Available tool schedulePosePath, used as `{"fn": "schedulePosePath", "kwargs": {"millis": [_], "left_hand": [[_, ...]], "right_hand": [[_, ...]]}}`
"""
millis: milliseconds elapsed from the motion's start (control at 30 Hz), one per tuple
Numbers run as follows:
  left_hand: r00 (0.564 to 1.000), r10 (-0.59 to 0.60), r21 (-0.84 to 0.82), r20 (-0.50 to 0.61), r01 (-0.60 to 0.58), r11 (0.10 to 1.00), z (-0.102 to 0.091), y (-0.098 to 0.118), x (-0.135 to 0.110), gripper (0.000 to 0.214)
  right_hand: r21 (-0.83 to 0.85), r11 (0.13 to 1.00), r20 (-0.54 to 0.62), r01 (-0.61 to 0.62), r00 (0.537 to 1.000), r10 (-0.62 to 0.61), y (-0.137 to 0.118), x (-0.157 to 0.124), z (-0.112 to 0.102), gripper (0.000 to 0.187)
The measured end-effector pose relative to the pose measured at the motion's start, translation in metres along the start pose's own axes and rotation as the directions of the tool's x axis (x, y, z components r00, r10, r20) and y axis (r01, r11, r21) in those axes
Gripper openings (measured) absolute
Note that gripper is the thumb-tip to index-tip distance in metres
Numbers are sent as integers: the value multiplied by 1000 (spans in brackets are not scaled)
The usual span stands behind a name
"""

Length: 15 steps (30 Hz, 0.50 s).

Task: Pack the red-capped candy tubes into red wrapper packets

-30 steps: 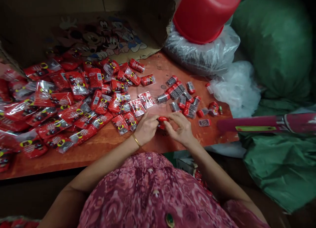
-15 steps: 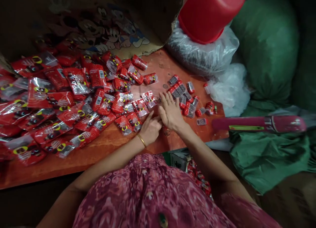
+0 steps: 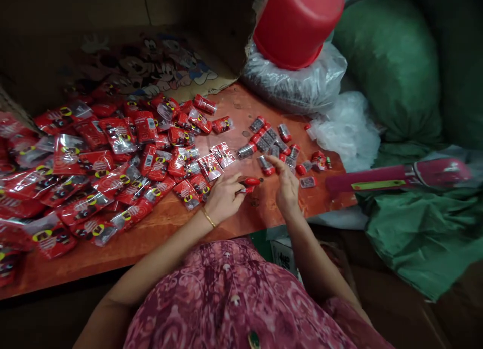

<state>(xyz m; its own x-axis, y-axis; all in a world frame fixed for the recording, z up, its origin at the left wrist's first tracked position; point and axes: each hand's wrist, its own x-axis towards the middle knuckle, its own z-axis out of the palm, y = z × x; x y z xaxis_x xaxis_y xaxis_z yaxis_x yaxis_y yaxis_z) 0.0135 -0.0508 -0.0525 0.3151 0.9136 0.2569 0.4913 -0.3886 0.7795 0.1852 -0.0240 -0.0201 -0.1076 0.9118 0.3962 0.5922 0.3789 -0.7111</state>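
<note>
Near the table's front edge, my left hand (image 3: 225,199) is closed, thumb and fingers round a small glossy red piece (image 3: 252,181) whose kind I cannot make out. My right hand (image 3: 286,190) is to the right of it, fingers apart. Its index fingertip reaches to a small clear container with red ends (image 3: 266,164), seemingly touching it. Just beyond are several more such containers (image 3: 268,136) with dark contents. Two flat printed cards (image 3: 210,166) lie beyond my left hand, beside red packets (image 3: 187,194).
A large heap of red packets (image 3: 90,160) covers the table's left side, before an open cardboard box (image 3: 226,82). At the back right a red bucket (image 3: 300,26) rests on a filled clear bag (image 3: 298,87). A pink cylindrical item (image 3: 377,180) juts over the right edge, near green sacks (image 3: 392,67).
My hands, together before, have moved apart: the right one has gone right toward the containers. The red piece now shows in my left hand. The whole view has shifted slightly.
</note>
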Motion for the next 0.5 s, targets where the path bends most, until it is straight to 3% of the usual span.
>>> {"fn": "schedulePosePath", "kwargs": {"millis": [67, 167, 300, 400, 500], "left_hand": [[1000, 5, -68, -4, -5, 998, -11, 9, 0, 16], [998, 23, -187, 50, -13, 982, -31, 28, 3, 23], [982, -17, -129, 188, 42, 991, -51, 46, 3, 25], [988, -117, -94, 97, 126, 988, -52, 41, -5, 14], [953, -290, -254, -86, 261, 931, -40, 27, -21, 43]], "right_hand": [[-43, 997, -4, 72, 997, -72, -10, -9, -12, 40], [-49, 978, 124, 204, 973, -196, -25, -13, -21, 39], [60, 948, 269, 312, 910, -317, -37, -11, -17, 17], [60, 969, 167, 241, 954, -248, -34, -17, -4, 15], [54, 998, -89, 36, 996, -31, -20, -25, 16, 18]]}}
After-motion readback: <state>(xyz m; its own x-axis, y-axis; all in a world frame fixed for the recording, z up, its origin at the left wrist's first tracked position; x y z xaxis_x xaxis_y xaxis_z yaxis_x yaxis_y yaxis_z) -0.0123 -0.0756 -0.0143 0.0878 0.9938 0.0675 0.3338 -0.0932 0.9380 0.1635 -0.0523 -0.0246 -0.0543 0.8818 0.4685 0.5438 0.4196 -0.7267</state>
